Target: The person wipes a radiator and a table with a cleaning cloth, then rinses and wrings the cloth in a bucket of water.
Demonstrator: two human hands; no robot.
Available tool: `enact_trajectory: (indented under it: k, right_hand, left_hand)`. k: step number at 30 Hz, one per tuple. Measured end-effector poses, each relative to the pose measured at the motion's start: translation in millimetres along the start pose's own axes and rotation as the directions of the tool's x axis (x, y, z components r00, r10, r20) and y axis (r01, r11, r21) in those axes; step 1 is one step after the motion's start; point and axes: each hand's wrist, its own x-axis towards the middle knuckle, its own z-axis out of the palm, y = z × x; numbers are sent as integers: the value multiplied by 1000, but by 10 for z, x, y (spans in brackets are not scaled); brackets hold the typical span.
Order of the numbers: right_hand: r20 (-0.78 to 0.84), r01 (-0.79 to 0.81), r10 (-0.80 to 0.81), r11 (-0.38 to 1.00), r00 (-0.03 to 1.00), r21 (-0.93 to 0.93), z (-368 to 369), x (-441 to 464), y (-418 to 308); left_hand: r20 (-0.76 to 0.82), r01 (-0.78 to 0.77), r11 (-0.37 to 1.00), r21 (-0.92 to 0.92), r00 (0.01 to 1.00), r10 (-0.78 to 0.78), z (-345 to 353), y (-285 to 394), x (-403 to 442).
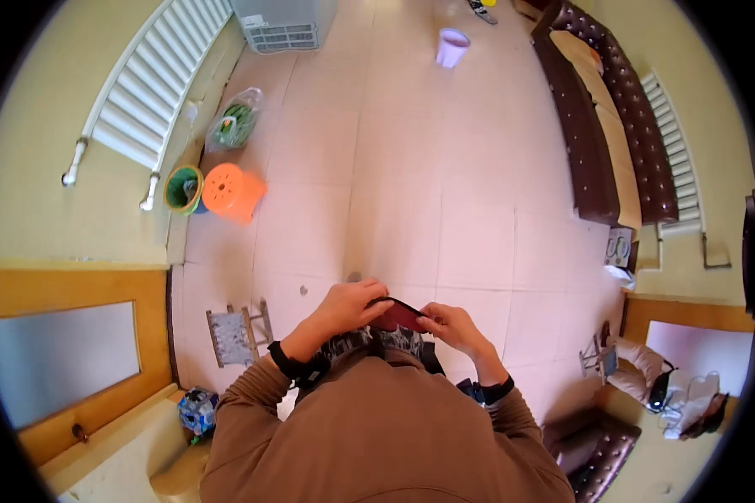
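Observation:
Both of my hands are in front of my body, holding a dark red flat piece with a black edge (401, 316); its exact kind is not clear. My left hand (351, 305) pinches its left end, fingers closed and bent over the edge. The right end is gripped by my right hand (451, 325), with thumb and fingers pressed together on the black edge. The piece hangs above my patterned trousers (348, 342), and its lower part is hidden by my body. Each wrist wears a black band.
Left: small stool (236, 337), orange plastic stool (231, 191), bin (184, 189), bag of green vegetables (235, 124), radiator (147, 84). Ahead: purple bucket (452, 49). Right: brown tufted sofa (575, 126), box (619, 246). What looks like a seated person (633, 369) is at lower right.

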Motion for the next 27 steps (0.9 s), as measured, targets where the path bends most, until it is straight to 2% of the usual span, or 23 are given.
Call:
enact_trajectory:
  k: [1,4,6,8,9,10,12,13,14,16,17,18,21,24,25,27]
  right_hand:
    - [-35,8,-5,994,999,105,-181,141,26]
    - [-94,-34,51,984,994,178,-828,551,-42]
    - [-145,-17,42,985,989,171,-1243,875,22]
    - [-204,31,-14,996,979,81,-1647,1307,278]
    - [-275,78,-52,993,960,87,-1873,1536,350]
    - [-275,71,-45,994,960,86,-2151,1756,422]
    - [-243,10,40,979,969,201,-2714,2224,488]
    - [-264,57,21,958,964,281,-3039,2409,454]
    - [-256,55,18,959,966,276,-3329,2579,441]
    - [-306,153,-54,938,951,311,-3927,2990,300]
    - [-342,214,-96,919,935,330,-4222,3134,173]
    - [-333,204,-91,924,939,324,-4518,3284,65]
    - [-393,349,-240,907,888,235,-5284,3833,-171]
    - [-403,310,-225,938,887,156,-6005,4497,-235]
    - [-460,307,-213,941,862,141,-6216,4742,-224]
    - [-469,288,-195,948,861,134,-6674,5223,-150]
  left_hand:
    - [12,-50,997,51,999,49,-81,-35,313]
    - [78,-136,982,134,989,126,-273,-159,1273]
    - [132,-182,971,157,978,162,-332,-243,1930]
    - [121,-211,956,203,974,190,-379,-298,2611]
    - [141,-213,944,250,973,182,-385,-324,2964]
    - [143,-214,946,243,973,183,-371,-337,3313]
    - [50,-124,960,253,992,115,-375,-366,3976]
    - [-11,-94,967,238,995,100,-375,-376,4310]
    - [-18,-86,968,236,996,93,-381,-371,4576]
    - [-134,8,978,207,991,20,-489,-365,5153]
    - [-99,55,984,169,994,-38,-536,-368,5421]
    - [-103,62,986,156,994,-46,-544,-352,5692]
    - [-165,119,982,148,982,-94,-656,-313,6429]
    - [-249,87,990,108,967,-58,-738,-547,7164]
    - [-251,94,991,98,966,-66,-776,-670,7415]
    - [-195,162,986,44,969,-151,-872,-914,7866]
